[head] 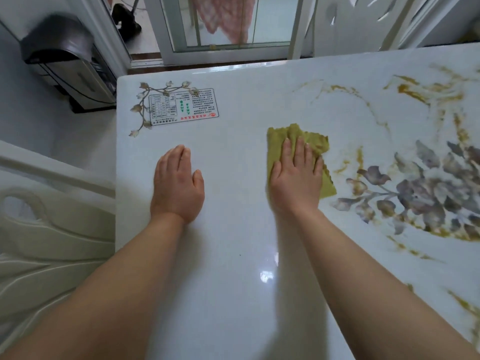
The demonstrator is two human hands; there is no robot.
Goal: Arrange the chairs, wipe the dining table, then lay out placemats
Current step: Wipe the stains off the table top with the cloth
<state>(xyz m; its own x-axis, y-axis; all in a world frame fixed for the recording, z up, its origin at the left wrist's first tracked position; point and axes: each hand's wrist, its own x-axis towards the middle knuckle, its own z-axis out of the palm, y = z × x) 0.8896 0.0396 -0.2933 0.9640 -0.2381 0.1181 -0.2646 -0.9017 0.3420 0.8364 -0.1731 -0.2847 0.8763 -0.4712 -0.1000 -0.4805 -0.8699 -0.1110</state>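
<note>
The glossy white dining table (233,255) fills most of the view, with a purple and gold flower pattern on its right side. A yellow-green cloth (311,140) lies flat on the table near its middle. My right hand (296,178) presses down on the cloth with straight fingers. My left hand (178,183) rests flat on the bare tabletop, to the left of the cloth and apart from it. A white carved chair (52,242) stands against the table's left edge. No placemats are in view.
A printed label (183,106) is stuck near the table's far left corner. A grey and silver appliance (67,61) stands on the floor beyond that corner. A glass sliding door (228,27) lies behind the table. Another white chair back (350,24) shows at the far side.
</note>
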